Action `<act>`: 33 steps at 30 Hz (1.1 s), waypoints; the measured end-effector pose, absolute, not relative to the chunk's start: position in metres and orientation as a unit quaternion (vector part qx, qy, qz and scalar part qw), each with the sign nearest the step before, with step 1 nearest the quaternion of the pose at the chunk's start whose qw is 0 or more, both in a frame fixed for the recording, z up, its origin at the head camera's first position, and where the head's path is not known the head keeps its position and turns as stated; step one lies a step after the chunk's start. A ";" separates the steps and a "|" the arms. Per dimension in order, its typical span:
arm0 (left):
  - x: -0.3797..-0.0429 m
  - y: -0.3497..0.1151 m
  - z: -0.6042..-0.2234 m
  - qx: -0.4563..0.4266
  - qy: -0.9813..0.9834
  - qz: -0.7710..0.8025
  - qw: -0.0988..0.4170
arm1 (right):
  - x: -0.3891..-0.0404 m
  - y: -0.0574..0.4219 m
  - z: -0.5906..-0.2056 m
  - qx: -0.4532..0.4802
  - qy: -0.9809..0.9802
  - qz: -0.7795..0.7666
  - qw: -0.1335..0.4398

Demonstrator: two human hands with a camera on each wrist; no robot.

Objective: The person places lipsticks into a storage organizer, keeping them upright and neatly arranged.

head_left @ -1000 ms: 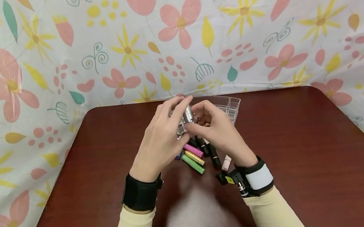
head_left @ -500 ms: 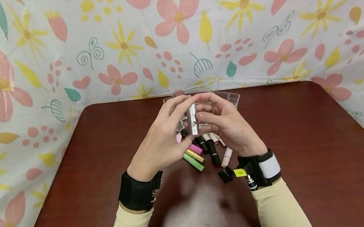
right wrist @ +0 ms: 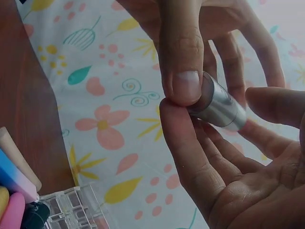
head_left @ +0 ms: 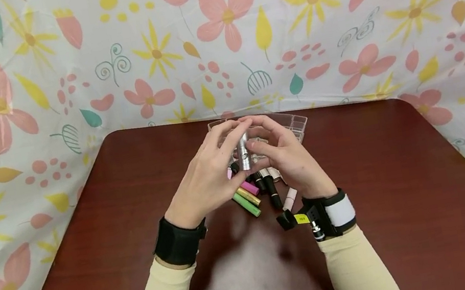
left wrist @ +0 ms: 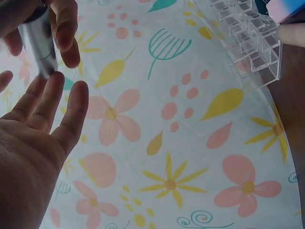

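Note:
Both hands hold a silver lipstick [head_left: 244, 156] nearly upright over the middle of the table. My left hand [head_left: 203, 176] reaches in from the left, its index finger over the top of the tube and its thumb near the base. From the other side my right hand [head_left: 288, 156] has its thumb on the tube's side and fingers behind and beneath it. The right wrist view shows the lipstick [right wrist: 224, 107] among the fingertips. In the left wrist view, fingertips touch one end of the lipstick [left wrist: 40, 45]. The exact finger contacts are partly hidden.
Behind the hands stands a clear divided organizer [head_left: 298, 125]. Below them lie several cosmetics tubes: a green tube [head_left: 247, 205], a gold tube [head_left: 248, 196], a magenta tube [head_left: 250, 187], a black tube [head_left: 273, 195] and a pale pink tube [head_left: 290, 199]. A patterned curtain [head_left: 239, 76] surrounds the table's back.
The silver lipstick has come down slightly and into fuller sight between the hands. My right hand shifted a little right and its fingers spread around the tube. The last half second shows little movement.

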State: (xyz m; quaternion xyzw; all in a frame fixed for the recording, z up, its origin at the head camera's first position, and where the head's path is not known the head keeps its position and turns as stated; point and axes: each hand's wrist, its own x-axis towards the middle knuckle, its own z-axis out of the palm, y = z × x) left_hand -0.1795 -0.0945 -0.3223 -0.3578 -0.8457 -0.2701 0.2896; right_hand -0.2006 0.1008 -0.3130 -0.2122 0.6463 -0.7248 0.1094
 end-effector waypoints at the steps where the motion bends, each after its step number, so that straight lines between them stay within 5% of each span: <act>1: -0.179 -0.094 -0.322 -0.358 -0.846 -0.271 0.289 | -0.200 0.102 -0.313 -0.211 0.649 -0.722 0.109; 33: -0.173 -0.095 -0.317 -0.355 -0.847 -0.281 0.280 | -0.194 0.103 -0.307 -0.226 0.646 -0.724 0.081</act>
